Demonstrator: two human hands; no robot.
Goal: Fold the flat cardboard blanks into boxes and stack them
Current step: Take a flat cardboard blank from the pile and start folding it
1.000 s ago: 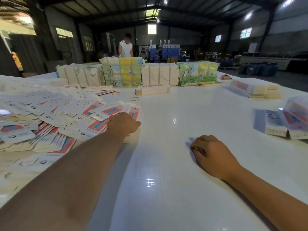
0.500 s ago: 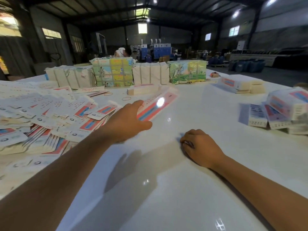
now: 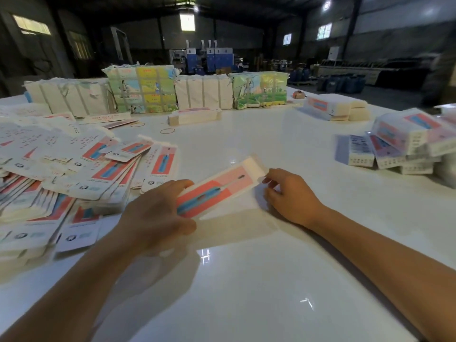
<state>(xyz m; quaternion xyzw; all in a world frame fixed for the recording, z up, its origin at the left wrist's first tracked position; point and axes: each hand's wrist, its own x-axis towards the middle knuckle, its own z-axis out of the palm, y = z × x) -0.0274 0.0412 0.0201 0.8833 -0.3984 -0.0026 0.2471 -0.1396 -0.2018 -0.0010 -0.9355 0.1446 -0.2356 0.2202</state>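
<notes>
My left hand (image 3: 158, 213) and right hand (image 3: 293, 196) are bare, without gloves, rings or watch; both forearms are sleeveless.

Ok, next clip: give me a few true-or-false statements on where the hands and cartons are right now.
1. The left hand holds one end of a red and blue blank. True.
2. The right hand lies flat on the table, far from the blank. False: its fingers are at the blank's far end.
3. Loose blanks lie heaped on the left. True.
4. Folded boxes are stacked on the left. False: they sit on the right.
</notes>
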